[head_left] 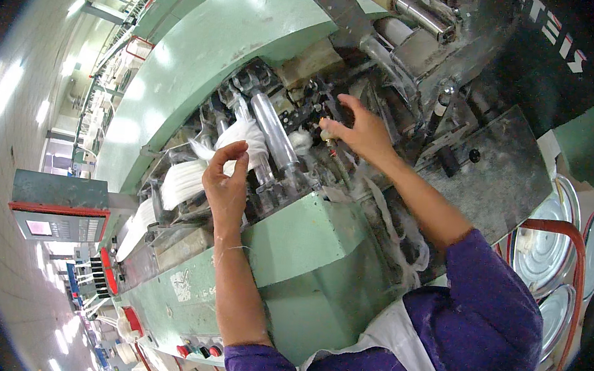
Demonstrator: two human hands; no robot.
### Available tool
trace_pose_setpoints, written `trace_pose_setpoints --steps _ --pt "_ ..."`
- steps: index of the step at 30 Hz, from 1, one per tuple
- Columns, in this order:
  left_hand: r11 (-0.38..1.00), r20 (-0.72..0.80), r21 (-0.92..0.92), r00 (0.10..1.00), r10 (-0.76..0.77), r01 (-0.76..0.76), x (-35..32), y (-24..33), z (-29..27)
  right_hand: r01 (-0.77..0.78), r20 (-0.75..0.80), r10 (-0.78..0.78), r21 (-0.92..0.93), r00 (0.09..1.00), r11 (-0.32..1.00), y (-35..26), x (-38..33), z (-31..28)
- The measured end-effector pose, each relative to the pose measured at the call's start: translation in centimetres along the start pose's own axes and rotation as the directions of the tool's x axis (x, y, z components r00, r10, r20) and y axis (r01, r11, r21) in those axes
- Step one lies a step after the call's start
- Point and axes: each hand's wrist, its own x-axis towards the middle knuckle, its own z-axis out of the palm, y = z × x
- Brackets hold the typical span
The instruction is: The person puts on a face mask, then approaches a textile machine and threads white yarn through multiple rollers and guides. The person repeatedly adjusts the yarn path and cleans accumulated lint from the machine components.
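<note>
Over the open top of a pale green textile machine [307,234], the person's two bare hands are working among the rollers and fibre. The left hand [226,184] is hovering beside a thick band of white fibre sliver [186,180], its fingers [225,151] curling narrowly so that thumb and forefinger are pinching a wisp of the white fibre [242,135] where it is bunching up against a shiny metal roller [274,132]. A loose thread is trailing across that wrist. The right hand [359,131] is reaching further into the machine, well apart from the left, and its fingers [333,127] are closing on a small pale object [327,124] (possibly a little knob or cap, though it is too small to tell). The rest of that hand's fingers are spreading loosely above the dark mechanism.

More white sliver [394,223] is hanging down the machine's side near the right forearm, tangled with lint. Both arms are wearing purple sleeves [487,316] pushed up past the elbow. To the left, a grey control panel [60,221] with a red edge is standing out from the machine, and at the right several round metal sliver cans [547,251] are sitting behind a red rail.
</note>
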Motion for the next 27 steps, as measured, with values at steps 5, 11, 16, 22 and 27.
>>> trace_pose_setpoints --steps 5,11,16,22,27 --pt "0.998 0.002 0.019 0.999 0.052 -0.052 0.0 0.0 -0.1 -0.069 0.149 0.045 0.159 0.988 0.985 0.9 2.6 -1.4" --pt "0.996 -0.014 -0.053 0.997 0.069 -0.07 -0.1 -0.5 0.1 0.073 -0.03 -0.068 0.209 0.997 0.975 0.8 2.0 -0.4" --pt "0.995 -0.021 0.01 0.995 0.099 -0.099 0.0 -0.3 0.3 0.524 0.143 -0.518 -0.431 0.843 0.735 -4.4 2.5 0.5" --pt "0.995 -0.023 -0.008 0.994 0.103 -0.103 0.1 -0.3 0.3 0.632 0.547 -0.316 -0.674 0.775 0.383 -6.4 5.0 4.7" --pt "0.991 -0.039 0.03 0.99 0.134 -0.133 0.2 -0.9 0.3 0.682 0.568 -0.385 -0.663 0.727 0.309 -5.2 6.3 6.5"
